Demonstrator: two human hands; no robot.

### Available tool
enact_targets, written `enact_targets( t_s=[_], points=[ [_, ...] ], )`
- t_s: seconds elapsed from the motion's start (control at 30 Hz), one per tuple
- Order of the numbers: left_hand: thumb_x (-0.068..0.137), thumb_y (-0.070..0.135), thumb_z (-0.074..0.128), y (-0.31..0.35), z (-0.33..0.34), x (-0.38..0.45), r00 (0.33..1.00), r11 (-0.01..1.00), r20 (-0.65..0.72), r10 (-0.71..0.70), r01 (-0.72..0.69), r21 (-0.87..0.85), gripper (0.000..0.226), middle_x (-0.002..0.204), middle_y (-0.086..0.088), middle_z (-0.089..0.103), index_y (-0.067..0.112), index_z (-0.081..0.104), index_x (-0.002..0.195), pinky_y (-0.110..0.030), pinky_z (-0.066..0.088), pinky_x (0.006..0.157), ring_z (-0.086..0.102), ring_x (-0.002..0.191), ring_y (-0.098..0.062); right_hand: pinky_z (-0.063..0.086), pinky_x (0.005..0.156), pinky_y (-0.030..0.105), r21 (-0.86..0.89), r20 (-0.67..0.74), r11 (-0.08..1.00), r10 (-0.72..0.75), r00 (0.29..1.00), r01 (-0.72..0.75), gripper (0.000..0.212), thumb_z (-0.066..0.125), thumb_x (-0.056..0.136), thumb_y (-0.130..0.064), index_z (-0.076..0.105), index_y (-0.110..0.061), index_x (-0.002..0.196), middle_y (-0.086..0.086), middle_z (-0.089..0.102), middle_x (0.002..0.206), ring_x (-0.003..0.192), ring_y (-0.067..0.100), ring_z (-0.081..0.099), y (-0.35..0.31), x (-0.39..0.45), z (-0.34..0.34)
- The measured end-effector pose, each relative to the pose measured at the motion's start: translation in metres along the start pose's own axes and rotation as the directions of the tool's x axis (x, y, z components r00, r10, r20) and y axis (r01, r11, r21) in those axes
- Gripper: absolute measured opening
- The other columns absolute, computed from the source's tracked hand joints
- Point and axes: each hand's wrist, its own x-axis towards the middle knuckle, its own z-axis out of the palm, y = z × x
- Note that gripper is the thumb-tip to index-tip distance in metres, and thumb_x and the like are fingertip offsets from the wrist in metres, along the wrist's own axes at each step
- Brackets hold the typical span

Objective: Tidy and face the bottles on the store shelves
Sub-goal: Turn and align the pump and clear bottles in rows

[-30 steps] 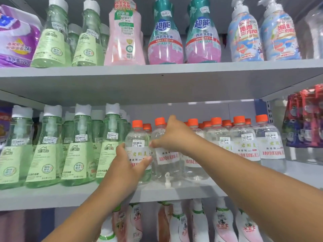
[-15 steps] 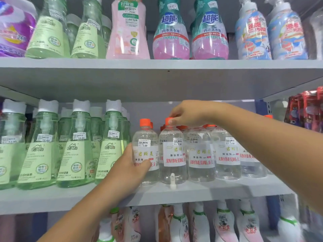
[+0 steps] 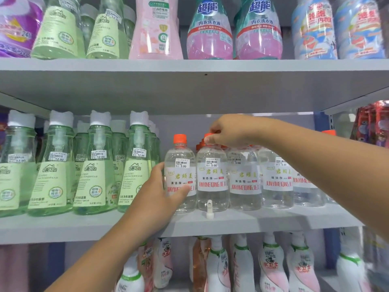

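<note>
Left hand (image 3: 162, 192) grips leftmost clear bottle (image 3: 180, 175), label side. Right hand (image 3: 228, 130) pinches orange cap (image 3: 207, 136) of neighbouring bottle (image 3: 212, 178), middle shelf (image 3: 252, 220).

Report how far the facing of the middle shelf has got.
Looks done: the green bottles stand in a row, labels forward. In hand: the left hand holds the first clear bottle, and the right hand pinches the orange cap of the second clear bottle. Left: the clear bottles further right sit behind the arm, so their facing cannot be judged.
</note>
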Motion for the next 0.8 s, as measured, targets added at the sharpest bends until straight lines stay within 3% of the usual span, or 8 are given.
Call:
enact_targets(
  t_s=[0.13, 0.23, 0.43, 0.5, 0.57, 0.63, 0.7, 0.8],
  points=[
    [0.094, 0.045, 0.066, 0.001, 0.000, 0.001, 1.000, 1.000, 0.028, 0.002, -0.002, 0.017, 0.065, 0.102, 0.033, 0.056, 0.038, 0.028, 0.146, -0.024, 0.050, 0.077, 0.064, 0.096, 0.004, 0.054, 0.077, 0.034, 0.090, -0.024, 0.996, -0.008, 1.000, 0.010, 0.037, 0.051, 0.099, -0.056, 0.069, -0.024, 0.092, -0.003, 0.074, 0.085, 0.083, 0.017, 0.069, 0.007, 0.000, 0.003],
    [0.096, 0.042, 0.065, 0.003, 0.001, 0.003, 0.999, 1.000, 0.035, -0.015, 0.015, 0.014, 0.063, 0.099, 0.030, 0.058, 0.036, 0.028, 0.146, -0.019, 0.047, 0.070, 0.062, 0.090, 0.005, 0.054, 0.077, 0.034, 0.134, -0.053, 0.991, -0.021, 0.998, 0.028, 0.035, 0.054, 0.099, -0.055, 0.071, -0.025, 0.094, -0.003, 0.075, 0.084, 0.081, 0.016, 0.069, 0.010, 0.001, 0.007],
    [0.093, 0.042, 0.068, 0.006, 0.000, 0.001, 1.000, 0.999, 0.007, -0.030, 0.031, -0.011, 0.065, 0.101, 0.028, 0.060, 0.036, 0.030, 0.146, -0.019, 0.047, 0.069, 0.064, 0.090, 0.003, 0.053, 0.077, 0.034, 0.062, -0.070, 0.998, -0.029, 0.997, 0.033, 0.037, 0.049, 0.101, -0.054, 0.070, -0.024, 0.106, 0.000, 0.072, 0.094, 0.088, 0.019, 0.065, 0.009, 0.002, 0.015],
    [0.093, 0.044, 0.066, 0.010, 0.001, 0.000, 0.999, 0.999, 0.003, -0.039, 0.039, 0.022, 0.068, 0.114, 0.024, 0.063, 0.035, 0.028, 0.148, -0.024, 0.050, 0.076, 0.064, 0.095, 0.001, 0.055, 0.085, 0.038, 0.008, -0.100, 1.000, 0.002, 0.995, -0.001, 0.042, 0.047, 0.100, -0.058, 0.067, -0.025, 0.117, 0.000, 0.071, 0.108, 0.096, 0.019, 0.064, 0.008, -0.005, 0.016],
    [0.094, 0.047, 0.064, 0.014, 0.000, -0.012, 0.999, 0.999, -0.052, -0.015, 0.017, 0.035, 0.079, 0.140, 0.018, 0.055, 0.034, 0.017, 0.156, -0.030, 0.048, 0.097, 0.059, 0.116, -0.003, 0.050, 0.096, 0.041, -0.036, -0.250, 0.999, -0.014, 0.968, 0.005, 0.050, 0.048, 0.099, -0.059, 0.059, -0.026, 0.135, -0.003, 0.066, 0.125, 0.118, 0.019, 0.056, 0.004, -0.022, 0.017],
    [0.097, 0.041, 0.062, 0.010, -0.002, -0.040, 0.981, 0.996, -0.179, 0.076, -0.083, -0.028, 0.075, 0.154, 0.022, 0.041, 0.038, 0.018, 0.157, -0.028, 0.037, 0.113, 0.043, 0.138, 0.001, 0.043, 0.100, 0.035, 0.054, -0.477, 0.993, -0.067, 0.876, 0.105, 0.044, 0.050, 0.102, -0.048, 0.057, -0.025, 0.138, -0.007, 0.063, 0.124, 0.125, 0.015, 0.048, -0.009, -0.057, 0.025],
    [0.099, 0.025, 0.059, -0.005, -0.002, -0.089, 0.933, 0.981, -0.332, 0.137, -0.175, -0.087, 0.053, 0.147, 0.028, 0.047, 0.040, 0.039, 0.146, -0.017, 0.035, 0.110, 0.043, 0.138, 0.006, 0.042, 0.094, 0.027, 0.188, -0.630, 0.936, -0.118, 0.767, 0.298, 0.027, 0.052, 0.102, -0.035, 0.064, -0.023, 0.124, -0.012, 0.064, 0.110, 0.113, 0.010, 0.053, -0.022, -0.112, 0.042],
    [0.094, 0.013, 0.057, -0.061, 0.007, -0.172, 0.896, 0.994, -0.434, 0.098, -0.113, -0.010, 0.032, 0.122, 0.019, 0.064, 0.032, 0.063, 0.120, -0.009, 0.045, 0.093, 0.062, 0.115, 0.000, 0.044, 0.083, 0.024, 0.217, -0.596, 0.833, -0.299, 0.745, 0.508, 0.020, 0.050, 0.098, -0.029, 0.069, -0.028, 0.104, -0.019, 0.061, 0.093, 0.090, 0.002, 0.057, -0.040, -0.198, 0.086]
  ],
)
